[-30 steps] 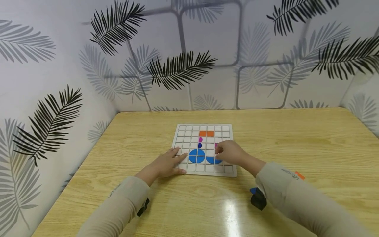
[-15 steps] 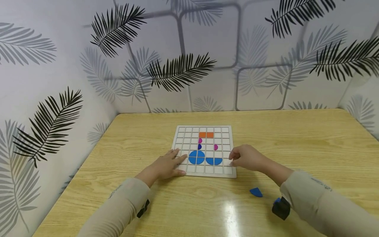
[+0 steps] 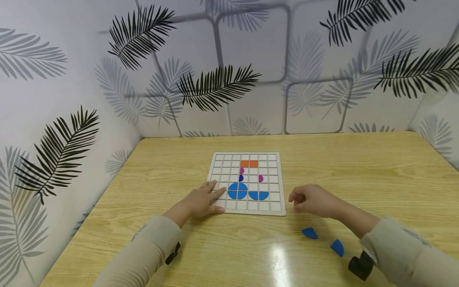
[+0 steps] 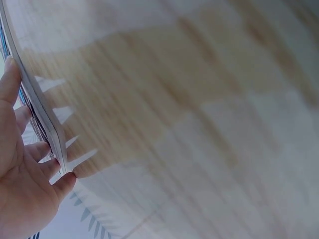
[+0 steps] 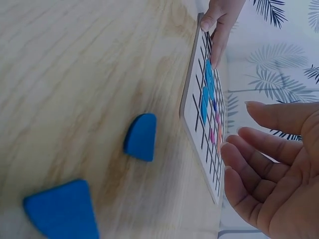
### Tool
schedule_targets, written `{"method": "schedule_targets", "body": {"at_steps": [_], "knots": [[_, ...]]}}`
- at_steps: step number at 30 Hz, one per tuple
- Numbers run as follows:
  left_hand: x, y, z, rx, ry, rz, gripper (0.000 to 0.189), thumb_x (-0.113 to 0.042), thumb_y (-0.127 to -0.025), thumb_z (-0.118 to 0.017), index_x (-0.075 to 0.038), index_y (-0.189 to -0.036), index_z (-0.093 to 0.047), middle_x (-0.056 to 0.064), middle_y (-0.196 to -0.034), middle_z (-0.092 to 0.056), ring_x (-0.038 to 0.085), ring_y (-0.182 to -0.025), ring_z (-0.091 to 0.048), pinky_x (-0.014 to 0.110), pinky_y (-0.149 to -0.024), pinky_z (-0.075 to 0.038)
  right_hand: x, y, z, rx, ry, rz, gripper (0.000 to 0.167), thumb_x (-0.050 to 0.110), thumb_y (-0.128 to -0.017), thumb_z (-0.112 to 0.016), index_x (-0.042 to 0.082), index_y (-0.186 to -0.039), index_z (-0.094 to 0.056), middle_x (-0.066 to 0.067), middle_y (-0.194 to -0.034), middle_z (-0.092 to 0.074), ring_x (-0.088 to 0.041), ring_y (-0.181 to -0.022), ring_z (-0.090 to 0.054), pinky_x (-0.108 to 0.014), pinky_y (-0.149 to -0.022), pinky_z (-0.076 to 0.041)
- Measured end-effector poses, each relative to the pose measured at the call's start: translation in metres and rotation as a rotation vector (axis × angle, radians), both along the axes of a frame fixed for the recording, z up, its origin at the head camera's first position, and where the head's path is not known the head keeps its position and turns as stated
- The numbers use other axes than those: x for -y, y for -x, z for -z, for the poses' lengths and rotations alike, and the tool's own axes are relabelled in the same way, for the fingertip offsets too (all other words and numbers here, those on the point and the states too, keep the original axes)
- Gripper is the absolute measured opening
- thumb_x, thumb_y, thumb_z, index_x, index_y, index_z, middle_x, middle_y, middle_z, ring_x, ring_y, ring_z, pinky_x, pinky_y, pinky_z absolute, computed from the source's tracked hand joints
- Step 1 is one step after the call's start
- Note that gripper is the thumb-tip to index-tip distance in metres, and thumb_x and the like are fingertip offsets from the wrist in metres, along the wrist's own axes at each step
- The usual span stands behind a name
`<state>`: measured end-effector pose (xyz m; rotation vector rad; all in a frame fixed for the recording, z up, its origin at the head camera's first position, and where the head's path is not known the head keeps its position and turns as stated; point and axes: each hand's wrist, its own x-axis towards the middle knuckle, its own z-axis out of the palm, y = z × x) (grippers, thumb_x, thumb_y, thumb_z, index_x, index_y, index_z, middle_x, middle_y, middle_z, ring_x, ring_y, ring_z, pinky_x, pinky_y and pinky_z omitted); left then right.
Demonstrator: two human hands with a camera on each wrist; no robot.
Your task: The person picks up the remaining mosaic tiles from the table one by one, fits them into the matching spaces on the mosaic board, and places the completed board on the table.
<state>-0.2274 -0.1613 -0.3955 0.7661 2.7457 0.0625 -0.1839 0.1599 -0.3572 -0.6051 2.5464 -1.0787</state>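
A white grid board [image 3: 274,187] lies flat on the table. My left hand [image 3: 201,199] rests on its near-left corner with fingers spread, and the left wrist view shows its fingers [image 4: 37,149] along the board's edge. On the grid sit two orange squares [image 3: 244,163], two magenta half-discs [image 3: 260,178], a dark blue half-disc [image 3: 241,178], a blue disc made of quarters [image 3: 233,194] and a blue half-disc [image 3: 263,195]. Right of the board hovers my right hand [image 3: 317,201], fingers loosely bent, holding nothing. Nearby lie two loose blue quarter-circle pieces [image 3: 310,233] [image 5: 65,211].
The wooden table [image 3: 229,247] stretches around the board on every side. Behind it stands a wall [image 3: 315,107] with a leaf pattern. A black wrist device [image 3: 361,266] hangs under the right sleeve.
My right hand has drawn back from the blue half-disc, off the board to the right and nearer. Both loose blue pieces now show fully; an orange piece has gone out of sight. My left hand stays put.
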Motion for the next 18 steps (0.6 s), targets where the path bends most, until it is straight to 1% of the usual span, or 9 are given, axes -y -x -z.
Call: {"method": "schedule_targets", "body": {"at_steps": [6,13,18], "knots": [[-0.001,-0.001,-0.001,0.005,-0.003,0.002,0.066,-0.051,-0.083,-0.042,-0.02,-0.138,-0.023,0.015,-0.142,-0.012,0.034,-0.127,-0.01,0.05,-0.096,-0.021,-0.015,-0.009,0.007,-0.006,-0.003,-0.018,0.019,0.009,-0.077,-0.062,-0.002,-0.093,-0.058,0.001,-0.076,-0.055,-0.014,-0.071,-0.051,-0.029,-0.062,-0.043],[-0.001,-0.003,-0.004,0.007,-0.001,0.014,0.065,-0.05,-0.084,-0.042,-0.018,-0.138,-0.023,0.016,-0.141,-0.012,0.035,-0.127,-0.01,0.049,-0.097,-0.019,-0.029,-0.015,0.015,0.033,-0.009,-0.008,0.024,0.012,-0.076,-0.064,-0.002,-0.095,-0.057,0.0,-0.078,-0.054,-0.015,-0.072,-0.049,-0.03,-0.063,-0.042],[-0.001,-0.002,-0.004,0.007,0.007,0.018,0.066,-0.05,-0.084,-0.042,-0.018,-0.138,-0.022,0.017,-0.141,-0.012,0.035,-0.127,-0.01,0.048,-0.098,-0.019,-0.034,-0.02,0.019,0.004,-0.023,-0.027,0.024,0.011,-0.074,-0.064,-0.001,-0.094,-0.057,0.001,-0.077,-0.054,-0.014,-0.072,-0.049,-0.029,-0.063,-0.042]]}}
